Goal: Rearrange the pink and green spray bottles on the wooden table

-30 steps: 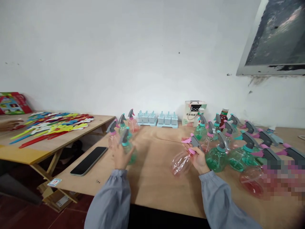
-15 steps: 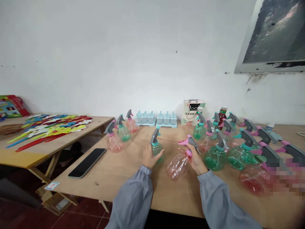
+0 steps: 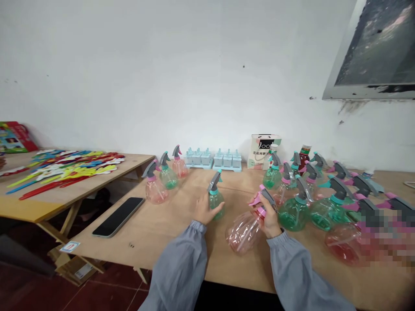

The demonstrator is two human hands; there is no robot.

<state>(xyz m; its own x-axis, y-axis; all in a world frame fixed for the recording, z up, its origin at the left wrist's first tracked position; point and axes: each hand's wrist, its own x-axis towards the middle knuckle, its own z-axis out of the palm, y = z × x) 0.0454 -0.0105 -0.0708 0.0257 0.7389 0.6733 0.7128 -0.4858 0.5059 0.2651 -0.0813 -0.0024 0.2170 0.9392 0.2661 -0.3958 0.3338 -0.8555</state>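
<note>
Right hand (image 3: 270, 219) grips clear pink bottle (image 3: 243, 235), grey-pink head (image 3: 268, 198) tilted toward 1 o'clock; left hand (image 3: 204, 210) grips upright green bottle (image 3: 216, 199).

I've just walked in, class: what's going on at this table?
A person's right hand holds a pink spray bottle, tilted, by its head. The left hand is against an upright green bottle, its grip partly hidden. Three other bottles stand beyond the phone, and a larger group stands to the right.
</note>
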